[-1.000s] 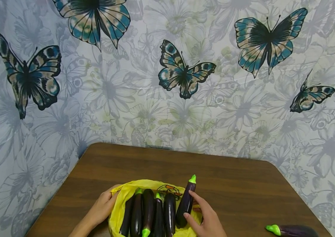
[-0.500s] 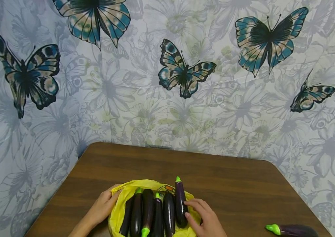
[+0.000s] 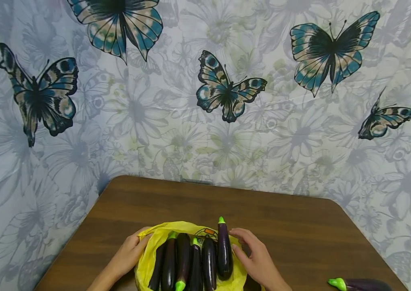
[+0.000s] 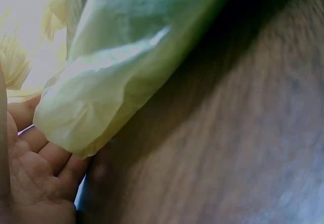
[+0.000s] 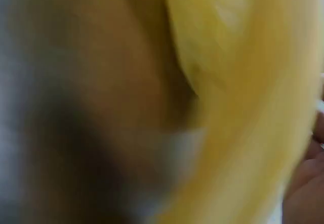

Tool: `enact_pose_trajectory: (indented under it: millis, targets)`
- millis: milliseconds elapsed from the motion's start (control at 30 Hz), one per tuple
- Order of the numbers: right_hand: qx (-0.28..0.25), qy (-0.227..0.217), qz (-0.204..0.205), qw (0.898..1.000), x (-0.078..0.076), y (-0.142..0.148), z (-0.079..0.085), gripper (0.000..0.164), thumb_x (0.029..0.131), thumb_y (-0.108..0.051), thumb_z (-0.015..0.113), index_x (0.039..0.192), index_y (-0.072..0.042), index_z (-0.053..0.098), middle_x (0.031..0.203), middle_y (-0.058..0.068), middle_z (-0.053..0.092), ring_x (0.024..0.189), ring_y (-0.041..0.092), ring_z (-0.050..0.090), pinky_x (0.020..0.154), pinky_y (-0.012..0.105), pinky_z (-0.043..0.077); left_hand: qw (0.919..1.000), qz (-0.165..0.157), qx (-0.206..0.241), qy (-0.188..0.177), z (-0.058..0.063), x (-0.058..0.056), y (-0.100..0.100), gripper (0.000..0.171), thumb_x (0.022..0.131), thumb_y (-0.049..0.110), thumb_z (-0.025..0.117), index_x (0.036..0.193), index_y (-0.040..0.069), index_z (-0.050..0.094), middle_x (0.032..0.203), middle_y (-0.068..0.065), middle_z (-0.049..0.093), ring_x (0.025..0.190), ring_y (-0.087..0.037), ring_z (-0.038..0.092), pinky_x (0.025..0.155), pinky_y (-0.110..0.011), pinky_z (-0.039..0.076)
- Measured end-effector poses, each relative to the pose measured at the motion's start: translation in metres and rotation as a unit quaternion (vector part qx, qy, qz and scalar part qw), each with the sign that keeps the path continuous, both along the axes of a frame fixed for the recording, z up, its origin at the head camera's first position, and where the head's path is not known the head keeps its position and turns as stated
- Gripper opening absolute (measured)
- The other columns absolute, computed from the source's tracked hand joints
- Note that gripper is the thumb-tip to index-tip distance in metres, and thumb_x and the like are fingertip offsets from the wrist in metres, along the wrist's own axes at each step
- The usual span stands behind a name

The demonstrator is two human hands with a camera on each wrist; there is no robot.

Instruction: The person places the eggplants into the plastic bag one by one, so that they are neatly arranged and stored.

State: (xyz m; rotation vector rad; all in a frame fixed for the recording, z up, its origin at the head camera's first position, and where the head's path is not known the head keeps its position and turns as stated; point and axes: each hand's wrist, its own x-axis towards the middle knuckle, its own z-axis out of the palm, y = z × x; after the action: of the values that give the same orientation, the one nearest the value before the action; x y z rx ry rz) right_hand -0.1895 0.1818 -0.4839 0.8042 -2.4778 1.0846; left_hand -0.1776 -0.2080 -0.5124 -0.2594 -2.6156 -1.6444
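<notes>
A yellow plastic bag [image 3: 149, 258] stands with its mouth wide at the near edge of the table. Several dark eggplants [image 3: 183, 256] lie side by side in it, some with bright green stem ends showing. The rightmost eggplant [image 3: 224, 250] reaches above the rim, stem end up. On the left, my left hand [image 3: 127, 252] grips the bag's rim; its fingers [image 4: 53, 158] lie against the outside of the plastic in the left wrist view. My right hand [image 3: 258, 256] is at the bag's right rim, apart from the eggplants, fingers loosely bent. Blur in the right wrist view hides its exact contact with the plastic.
One more eggplant [image 3: 361, 284] lies on the brown wooden table [image 3: 282, 214] at the near right, its green end pointing left. Behind the table's far edge rises a wall covering [image 3: 176, 101] printed with butterflies and flowers.
The rightmost eggplant has moved left against the others in the bag and now stands more upright. My right hand has let go of it and drawn off to the right. My left hand keeps its place.
</notes>
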Motion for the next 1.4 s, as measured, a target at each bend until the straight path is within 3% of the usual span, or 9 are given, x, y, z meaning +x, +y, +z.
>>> enact_pose_trajectory:
  millis: [167,333,667,900,1000,1267,1400]
  targets:
    - [0.018,-0.147,0.020,0.989,-0.025,-0.003,0.014,0.050,0.104,-0.032,0.064,0.147,-0.011,0.053,0.146,0.011,0.057,0.130,0.035,0.059,0.103,0.051,0.050,1.0000,-0.004,0.002,0.006,0.000,0.002,-0.002,0.038,0.111,0.037,0.048,0.140,0.016,0.062,0.135,-0.002,0.066,0.118,-0.012,0.062,0.095,-0.027,0.053]
    - [0.054,-0.201,0.064,0.976,-0.042,-0.006,0.022,0.060,0.106,-0.040,0.058,0.155,-0.009,0.044,0.155,0.017,0.048,0.139,0.042,0.049,0.110,0.057,0.043,0.9999,-0.005,0.006,0.007,0.000,0.002,0.000,0.038,0.111,0.036,0.048,0.139,0.015,0.063,0.133,-0.003,0.067,0.115,-0.010,0.062,0.093,-0.027,0.053]
    - [0.085,-0.215,0.098,0.968,-0.037,-0.004,0.025,0.059,0.106,-0.041,0.058,0.153,-0.006,0.047,0.151,0.018,0.053,0.133,0.041,0.056,0.106,0.056,0.047,0.9998,-0.013,0.006,0.016,0.004,0.001,0.002,0.038,0.111,0.037,0.048,0.138,0.016,0.063,0.131,-0.003,0.067,0.111,-0.008,0.063,0.090,-0.027,0.053]
    - [0.095,-0.269,0.108,0.952,-0.038,-0.006,0.023,0.070,0.104,-0.043,0.061,0.162,-0.016,0.032,0.159,0.012,0.044,0.141,0.040,0.048,0.108,0.063,0.043,0.9999,-0.003,0.000,0.015,0.000,0.002,-0.001,0.037,0.110,0.036,0.049,0.137,0.015,0.064,0.130,-0.002,0.068,0.111,-0.008,0.063,0.091,-0.027,0.053]
    - [0.085,-0.284,0.114,0.948,-0.039,-0.007,0.020,0.067,0.105,-0.041,0.060,0.162,-0.017,0.033,0.159,0.012,0.044,0.142,0.039,0.047,0.108,0.063,0.042,0.9999,0.000,-0.002,0.014,-0.001,0.002,0.000,0.036,0.110,0.036,0.049,0.136,0.015,0.064,0.129,-0.002,0.069,0.112,-0.007,0.062,0.092,-0.026,0.053]
    - [0.055,-0.225,0.090,0.969,-0.033,-0.004,0.026,0.057,0.103,-0.040,0.064,0.151,-0.012,0.048,0.138,0.009,0.062,0.127,0.035,0.060,0.103,0.053,0.050,1.0000,-0.007,0.001,0.005,0.000,0.001,-0.001,0.039,0.111,0.038,0.047,0.138,0.015,0.063,0.133,-0.003,0.066,0.115,-0.011,0.062,0.092,-0.027,0.052]
    - [0.064,-0.197,0.085,0.975,-0.025,-0.001,0.034,0.053,0.103,-0.042,0.063,0.149,-0.018,0.051,0.134,0.007,0.065,0.119,0.030,0.065,0.097,0.047,0.055,1.0000,-0.005,0.001,0.004,0.002,0.000,-0.002,0.039,0.111,0.039,0.047,0.138,0.016,0.063,0.133,-0.001,0.066,0.114,-0.010,0.062,0.091,-0.027,0.052]
